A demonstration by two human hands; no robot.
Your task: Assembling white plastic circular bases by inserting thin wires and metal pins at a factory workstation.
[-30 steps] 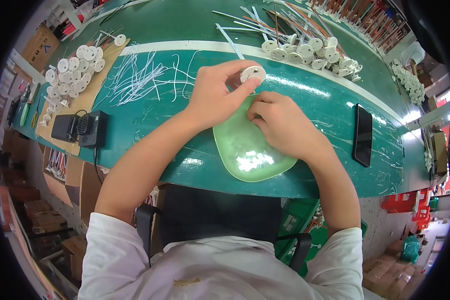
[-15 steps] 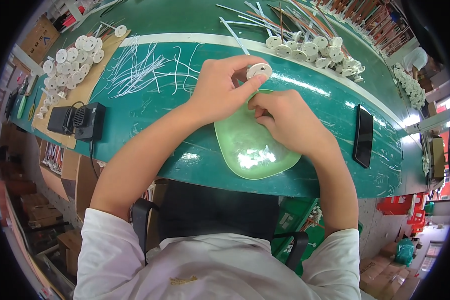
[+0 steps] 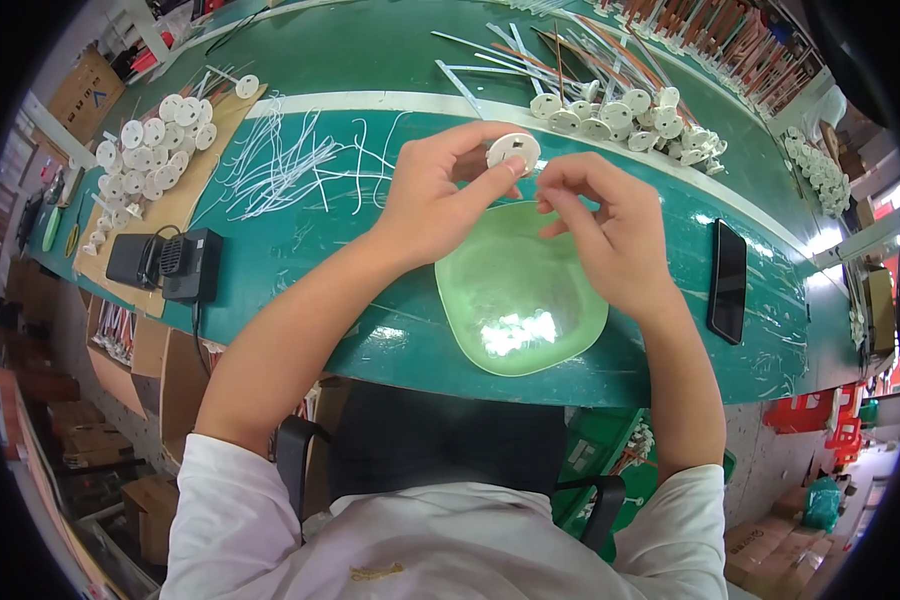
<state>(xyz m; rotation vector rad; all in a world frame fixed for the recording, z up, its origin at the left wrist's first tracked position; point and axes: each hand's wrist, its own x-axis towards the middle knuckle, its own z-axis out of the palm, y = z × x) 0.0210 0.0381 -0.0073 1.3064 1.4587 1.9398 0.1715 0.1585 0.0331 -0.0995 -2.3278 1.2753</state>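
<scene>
Head: disc (image 3: 513,147) in left hand (image 3: 432,195)

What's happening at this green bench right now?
A person's bare left hand holds a round white disc-shaped part with a small hole between thumb and fingers. The right hand is just beside it, over the shallow light-green rounded dish, fingers curled; whether they pinch something small, I can't tell. Thin white strands lie loose on the glossy green tabletop to the left, and a black rectangular phone lies to the right.
</scene>
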